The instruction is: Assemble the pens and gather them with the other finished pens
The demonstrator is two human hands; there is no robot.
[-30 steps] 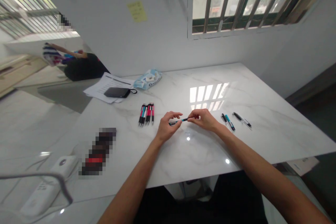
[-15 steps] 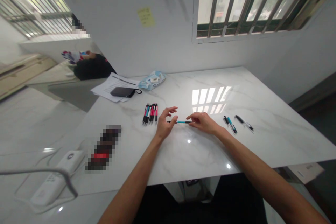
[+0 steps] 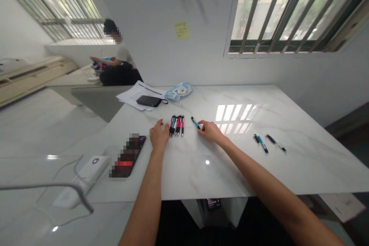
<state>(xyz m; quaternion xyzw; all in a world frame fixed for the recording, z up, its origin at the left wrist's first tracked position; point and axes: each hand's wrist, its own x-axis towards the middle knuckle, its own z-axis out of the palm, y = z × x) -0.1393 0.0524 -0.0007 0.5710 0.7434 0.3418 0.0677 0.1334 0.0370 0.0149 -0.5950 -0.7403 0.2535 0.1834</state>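
The right hand (image 3: 210, 130) rests low on the surface (image 3: 259, 169), its fingertips pinching the near end of a teal and black pen (image 3: 195, 122) that lies angled toward the far edge. The left hand (image 3: 159, 135) lies flat and empty, fingers loosely spread, its fingertips just beside a row of pens (image 3: 177, 125) in red, teal and black, laid side by side. The held pen sits just to the right of that row, apart from it.

Toward the right edge lie two more pens (image 3: 269, 143), well apart from the hands. Near the left edge a dark phone (image 3: 127, 156) lies flat, with a white device (image 3: 83, 175) beyond it on a cord. At the far left corner sit papers (image 3: 135, 94), a black pouch (image 3: 149, 101) and a pale blue packet (image 3: 179, 91).

The surface is glossy white marble, mirroring the barred window (image 3: 291, 11) above the white wall, where a yellow note (image 3: 181, 30) is stuck. Another person (image 3: 118, 67) sits at the far left.
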